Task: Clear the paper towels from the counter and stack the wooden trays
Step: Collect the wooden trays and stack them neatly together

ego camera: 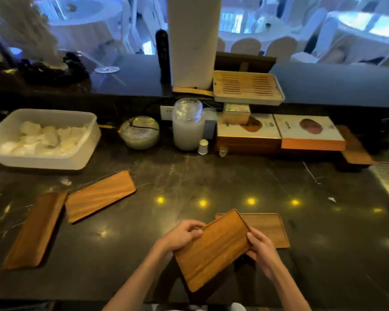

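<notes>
left hand (182, 235): you're gripping the left long edge of the held tray, fingers curled over the top, thumb seemingly tucked under.
right hand (262, 248): you're pinching the opposite edge, fingers closed around it.
held tray (213, 249): it's hanging tilted between both hands at about 6 o'clock on the counter (211, 180), far corner pointing toward 12 and overlapping the flat tray.
flat tray (268, 228): it's lying on the counter just behind the held one, sticking out toward 3 o'clock.
left trays: two more are sitting over at 9 o'clock, a middle tray (100, 196) and an outer tray (35, 230), corners nearly touching; can't tell if they actually are.
paper towels (43, 138): crumpled white ones are sitting inside the white tub (85, 151) at 10 o'clock.
scrap (65, 181): a small white bit is lying on the counter just in front of the tub.
</notes>
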The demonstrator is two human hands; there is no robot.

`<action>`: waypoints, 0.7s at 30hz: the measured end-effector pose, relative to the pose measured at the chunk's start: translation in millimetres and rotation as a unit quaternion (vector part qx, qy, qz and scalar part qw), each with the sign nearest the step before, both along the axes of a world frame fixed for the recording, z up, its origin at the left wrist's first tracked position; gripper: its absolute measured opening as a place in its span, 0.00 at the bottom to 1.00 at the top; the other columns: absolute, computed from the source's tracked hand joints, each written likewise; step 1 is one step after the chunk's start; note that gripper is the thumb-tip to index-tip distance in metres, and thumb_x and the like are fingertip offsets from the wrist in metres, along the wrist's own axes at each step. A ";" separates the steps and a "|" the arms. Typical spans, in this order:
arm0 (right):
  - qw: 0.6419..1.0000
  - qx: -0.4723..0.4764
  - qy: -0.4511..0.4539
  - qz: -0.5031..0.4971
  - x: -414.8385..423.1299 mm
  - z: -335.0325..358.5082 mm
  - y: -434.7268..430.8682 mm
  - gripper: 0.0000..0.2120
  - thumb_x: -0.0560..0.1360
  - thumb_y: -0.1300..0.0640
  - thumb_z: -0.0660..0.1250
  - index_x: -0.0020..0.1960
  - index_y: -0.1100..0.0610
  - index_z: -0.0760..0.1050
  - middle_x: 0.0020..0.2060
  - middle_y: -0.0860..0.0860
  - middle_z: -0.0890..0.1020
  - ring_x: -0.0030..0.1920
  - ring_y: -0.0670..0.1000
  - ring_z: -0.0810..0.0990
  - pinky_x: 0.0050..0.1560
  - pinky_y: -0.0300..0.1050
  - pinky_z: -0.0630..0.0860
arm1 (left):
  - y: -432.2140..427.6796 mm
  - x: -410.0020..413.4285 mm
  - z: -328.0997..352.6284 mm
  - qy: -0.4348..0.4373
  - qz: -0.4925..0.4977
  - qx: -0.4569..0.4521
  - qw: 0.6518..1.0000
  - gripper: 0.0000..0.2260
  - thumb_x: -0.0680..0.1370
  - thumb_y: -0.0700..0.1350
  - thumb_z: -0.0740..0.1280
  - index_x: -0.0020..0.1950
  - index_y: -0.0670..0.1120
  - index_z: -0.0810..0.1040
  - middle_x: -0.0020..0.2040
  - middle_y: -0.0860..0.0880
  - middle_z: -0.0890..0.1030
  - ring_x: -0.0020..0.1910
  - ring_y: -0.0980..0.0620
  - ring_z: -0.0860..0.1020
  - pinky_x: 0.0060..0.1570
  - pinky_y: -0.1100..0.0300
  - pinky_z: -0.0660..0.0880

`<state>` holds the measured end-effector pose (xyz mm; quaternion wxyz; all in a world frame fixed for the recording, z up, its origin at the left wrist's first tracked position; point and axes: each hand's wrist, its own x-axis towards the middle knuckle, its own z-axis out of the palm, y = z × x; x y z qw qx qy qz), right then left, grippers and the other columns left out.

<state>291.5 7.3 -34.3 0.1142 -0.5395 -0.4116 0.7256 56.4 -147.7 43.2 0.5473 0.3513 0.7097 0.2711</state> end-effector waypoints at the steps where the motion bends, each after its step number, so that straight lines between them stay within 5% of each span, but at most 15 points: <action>1: 1.000 0.005 -0.008 0.003 15.0 -0.8 8.5 0.19 0.79 0.57 0.65 0.69 0.53 0.72 0.63 0.56 0.78 0.62 0.58 0.77 0.46 0.49 0.80 | 10.3 10.3 -1.6 -0.009 0.002 -0.012 1.000 0.16 0.81 0.47 0.62 0.69 0.51 0.74 0.64 0.49 0.76 0.62 0.52 0.74 0.63 0.55 0.71; 3: 0.999 0.015 -0.027 -0.021 46.0 -3.6 26.7 0.18 0.79 0.58 0.65 0.68 0.55 0.73 0.62 0.55 0.78 0.59 0.55 0.78 0.43 0.47 0.80 | 30.8 31.6 -7.6 -0.062 0.053 -0.066 0.994 0.17 0.80 0.51 0.64 0.67 0.49 0.75 0.63 0.46 0.77 0.62 0.49 0.75 0.62 0.53 0.73; 7: 0.990 0.011 -0.060 -0.127 79.7 -13.7 45.5 0.17 0.80 0.62 0.62 0.68 0.60 0.72 0.55 0.56 0.80 0.50 0.53 0.80 0.41 0.48 0.80 | 43.2 61.0 -25.2 -0.248 0.207 -0.189 0.927 0.21 0.78 0.57 0.65 0.60 0.42 0.72 0.46 0.45 0.74 0.43 0.50 0.74 0.36 0.60 0.72; 11: 0.989 0.033 -0.057 -0.132 88.4 -19.6 61.9 0.18 0.80 0.63 0.62 0.70 0.61 0.71 0.59 0.59 0.79 0.52 0.55 0.82 0.48 0.50 0.81 | 63.0 96.7 -52.3 -0.027 0.253 -0.126 0.959 0.15 0.81 0.44 0.63 0.64 0.36 0.73 0.44 0.44 0.78 0.38 0.50 0.77 0.32 0.61 0.76; 14: 0.990 0.089 -0.068 -0.083 84.0 -20.2 70.4 0.19 0.80 0.61 0.62 0.71 0.60 0.70 0.62 0.57 0.79 0.58 0.55 0.80 0.54 0.50 0.80 | 76.6 116.3 -59.9 0.114 0.300 -0.088 0.943 0.14 0.80 0.38 0.63 0.65 0.38 0.76 0.57 0.41 0.81 0.57 0.43 0.79 0.52 0.58 0.74; 17: 0.970 0.184 -0.158 0.014 81.8 -23.8 80.7 0.20 0.80 0.58 0.63 0.71 0.56 0.70 0.65 0.56 0.77 0.65 0.58 0.75 0.66 0.58 0.73 | 84.5 125.9 -59.8 0.156 0.312 -0.070 0.935 0.14 0.79 0.37 0.61 0.65 0.40 0.77 0.60 0.41 0.80 0.62 0.44 0.77 0.62 0.54 0.72; 21: 0.933 0.238 -0.242 0.117 86.5 -29.3 84.0 0.20 0.79 0.53 0.64 0.71 0.49 0.71 0.64 0.57 0.68 0.67 0.60 0.66 0.69 0.57 0.65 | 88.9 131.4 -60.9 0.179 0.312 -0.065 0.931 0.12 0.79 0.40 0.64 0.61 0.43 0.79 0.60 0.40 0.75 0.62 0.43 0.73 0.66 0.49 0.71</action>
